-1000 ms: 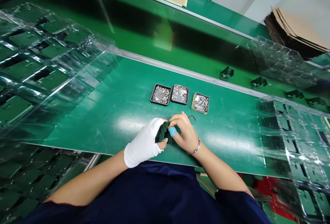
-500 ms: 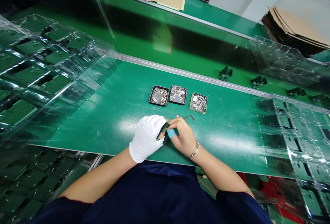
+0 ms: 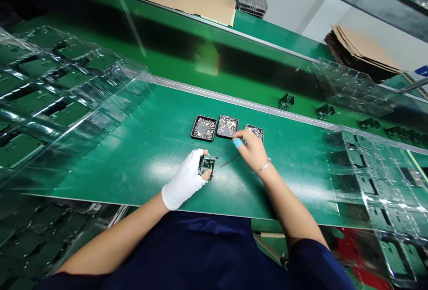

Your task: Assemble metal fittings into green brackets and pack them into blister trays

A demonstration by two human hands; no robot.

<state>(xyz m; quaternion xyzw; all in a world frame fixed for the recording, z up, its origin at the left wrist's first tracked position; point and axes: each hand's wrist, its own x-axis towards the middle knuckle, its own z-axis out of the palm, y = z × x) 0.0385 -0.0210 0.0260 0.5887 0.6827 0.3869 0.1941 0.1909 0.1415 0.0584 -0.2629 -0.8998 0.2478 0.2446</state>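
My left hand (image 3: 187,174), in a white glove with bare fingertips, is closed around a small green circuit-board assembly (image 3: 207,164) with thin pins along its side. My bare right hand (image 3: 251,149), a blue wrap on one finger and a bangle at the wrist, is over the table by the screw trays. Its fingers are curled together; whatever they may hold is too small to make out. A thin dark hex key (image 3: 230,161) slants between the hands, its far end hidden by my right hand. That hand partly covers the right tray of small metal parts (image 3: 254,128).
Two more black trays, the left one (image 3: 203,128) and the middle one (image 3: 228,126), hold small metal parts. Clear plastic trays of green boards (image 3: 43,98) stand at left, with others (image 3: 371,178) at right. Several board assemblies (image 3: 286,101) sit beyond the metal rail (image 3: 200,92).
My right hand has left the board assembly and moved up and right to the small trays. The left hand still holds the assembly, now turned with its inside showing. The view has shifted slightly.
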